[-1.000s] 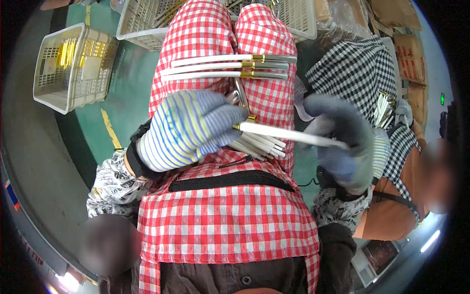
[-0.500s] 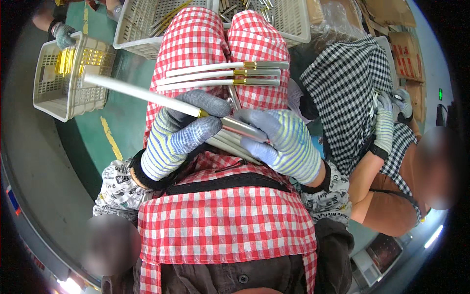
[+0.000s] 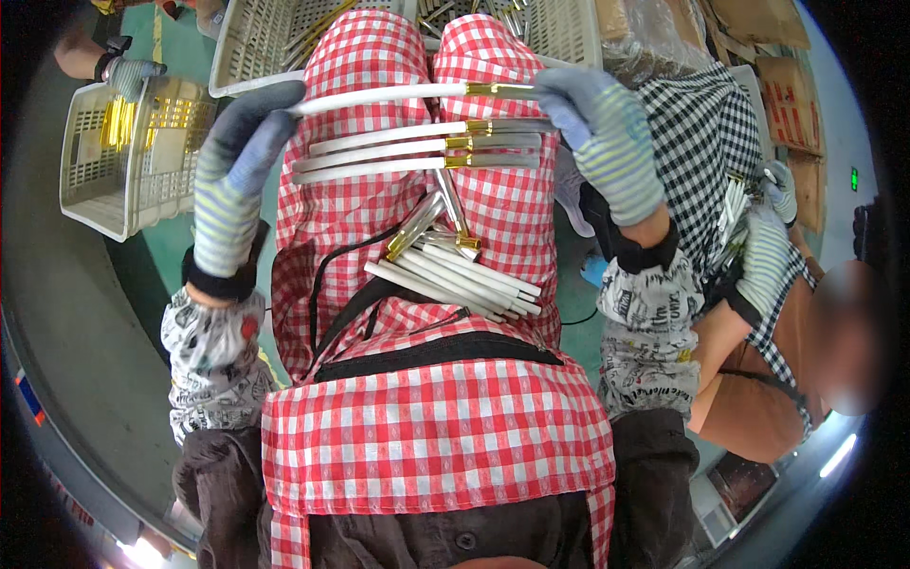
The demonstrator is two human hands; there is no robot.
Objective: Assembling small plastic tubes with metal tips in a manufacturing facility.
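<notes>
Above my thighs I hold a white rod with a gold collar and a silvery end, roughly level. My left hand is closed on its plain white end. Fingers of my right hand pinch the silvery end. Just below, three similar rods lie side by side across my red checked apron. Lower in my lap rest several silvery tubes with gold bands and a bunch of plain white rods.
Beyond my knees stand pale plastic crates of metal-coloured tubes. To the left, another person's gloved hand touches a crate of gold pieces. A co-worker in a black checked apron sits at the right, with cardboard boxes behind.
My hands have spread apart and moved away from my body, carrying the white rod from above my lap to beyond the three lying rods. The loose rods and tubes in my lap are now uncovered.
</notes>
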